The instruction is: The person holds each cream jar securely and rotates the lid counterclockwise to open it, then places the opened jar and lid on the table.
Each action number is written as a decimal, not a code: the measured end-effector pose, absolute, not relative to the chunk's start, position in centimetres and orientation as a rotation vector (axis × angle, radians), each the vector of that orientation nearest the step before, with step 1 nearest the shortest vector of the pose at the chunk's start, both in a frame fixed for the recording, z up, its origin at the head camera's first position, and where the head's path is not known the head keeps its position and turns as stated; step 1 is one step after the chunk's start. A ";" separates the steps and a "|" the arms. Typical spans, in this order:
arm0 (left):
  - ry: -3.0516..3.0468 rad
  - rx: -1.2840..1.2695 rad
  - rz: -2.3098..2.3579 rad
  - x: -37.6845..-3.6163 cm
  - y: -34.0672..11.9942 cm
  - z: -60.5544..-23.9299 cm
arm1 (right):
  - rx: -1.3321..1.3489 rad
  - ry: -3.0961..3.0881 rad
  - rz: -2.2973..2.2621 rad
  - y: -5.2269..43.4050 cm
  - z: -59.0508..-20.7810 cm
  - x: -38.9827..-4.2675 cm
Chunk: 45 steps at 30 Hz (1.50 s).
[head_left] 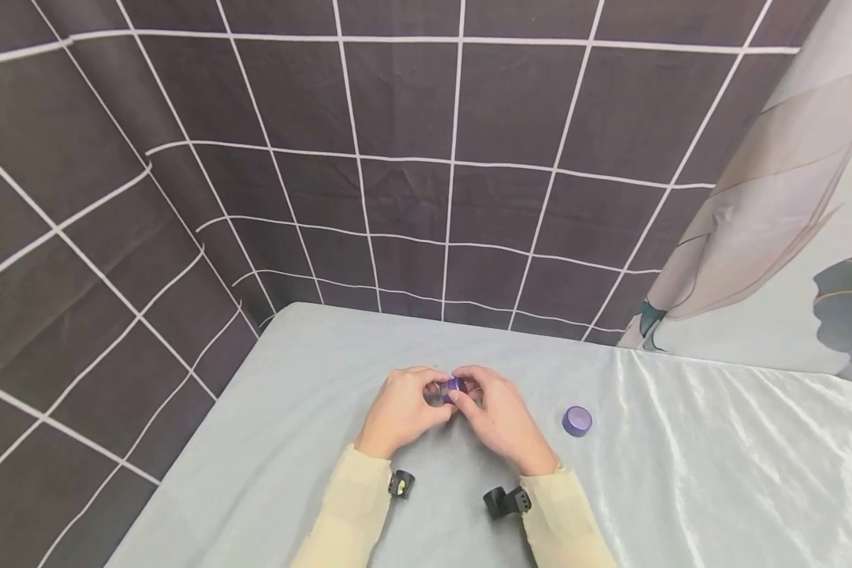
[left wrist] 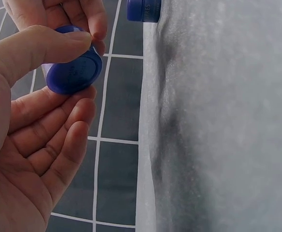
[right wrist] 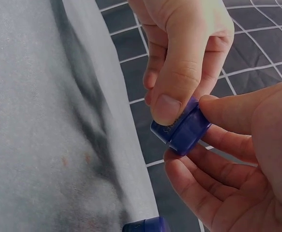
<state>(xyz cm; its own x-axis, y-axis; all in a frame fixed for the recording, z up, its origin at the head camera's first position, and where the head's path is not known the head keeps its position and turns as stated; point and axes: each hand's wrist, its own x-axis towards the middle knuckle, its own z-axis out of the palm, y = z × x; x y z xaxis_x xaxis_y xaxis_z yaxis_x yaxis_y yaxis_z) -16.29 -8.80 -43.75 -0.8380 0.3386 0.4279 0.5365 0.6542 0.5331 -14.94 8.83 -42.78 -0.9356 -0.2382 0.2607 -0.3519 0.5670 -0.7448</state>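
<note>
Both hands meet above the middle of the table around a small blue-purple round jar (head_left: 454,386). My left hand (head_left: 435,394) pinches the jar (left wrist: 73,72) between its thumb (left wrist: 49,43) and curled fingers (left wrist: 58,130). From the other side my right hand (head_left: 468,392) grips the same jar (right wrist: 182,130), thumb (right wrist: 237,104) on top and fingers (right wrist: 194,183) underneath. A second purple round piece (head_left: 577,421), a lid or a small jar, lies on the cloth to the right of my right hand; the same purple piece (left wrist: 144,9) (right wrist: 143,225) shows at the edge of each wrist view.
The table (head_left: 681,473) wears a pale grey shiny cloth. Behind and to the left hangs a dark curtain (head_left: 397,158) with a white grid. A light patterned curtain (head_left: 788,237) hangs at the right. Small black cameras (head_left: 507,501) sit on both wrists.
</note>
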 end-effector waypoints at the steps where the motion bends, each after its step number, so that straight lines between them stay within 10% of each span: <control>1: -2.586 -0.700 -0.969 -16.3 -8.8 -43.7 | 0.509 -2.663 1.302 8.9 -42.8 -15.0; 45: -2.635 -0.693 -0.974 -16.5 -9.1 -43.6 | 0.661 -2.627 1.274 9.3 -43.1 -15.2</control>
